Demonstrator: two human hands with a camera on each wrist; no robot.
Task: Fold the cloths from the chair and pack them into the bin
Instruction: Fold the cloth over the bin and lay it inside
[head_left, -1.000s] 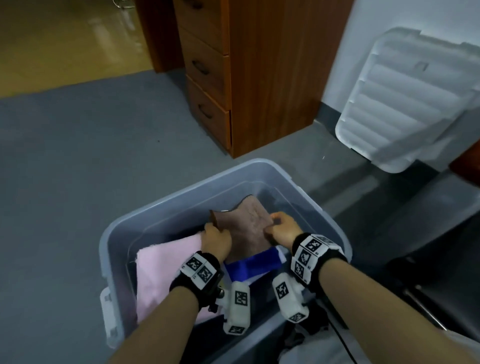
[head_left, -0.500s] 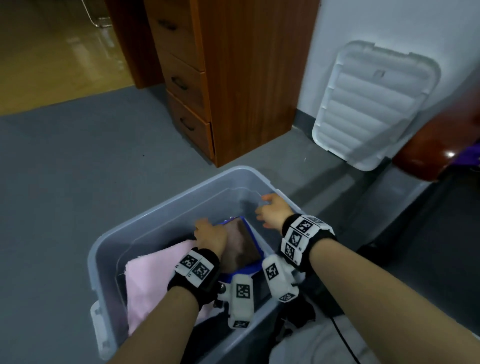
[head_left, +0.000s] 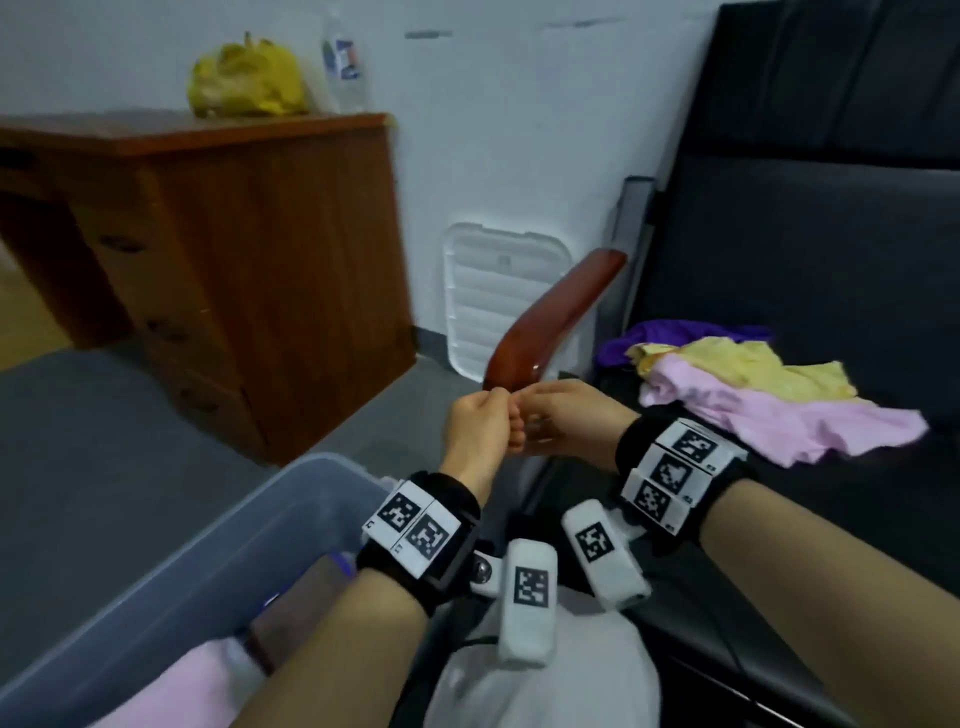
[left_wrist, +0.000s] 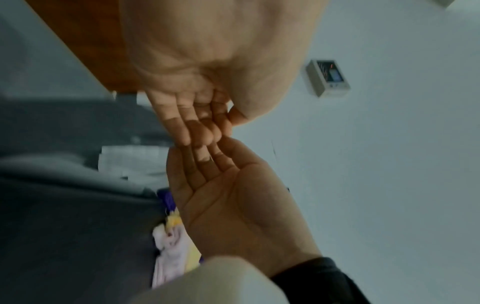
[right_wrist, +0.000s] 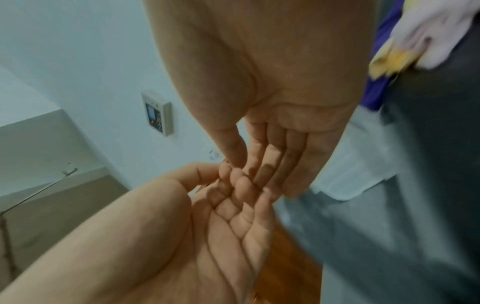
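Black chair (head_left: 810, 249) behind, both hands empty (fingertips touching), cloths (head_left: 753, 410) heaped

On the chair (head_left: 810, 249) lay three cloths: one purple (head_left: 670, 332), one yellow (head_left: 748, 369), one pink (head_left: 779, 426). Beside it stood one bin (head_left: 208, 561).

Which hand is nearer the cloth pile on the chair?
Right. The right hand is just beside the cloth pile on the chair; the left hand is farther off, toward the bin, fingertips meeting the right's.
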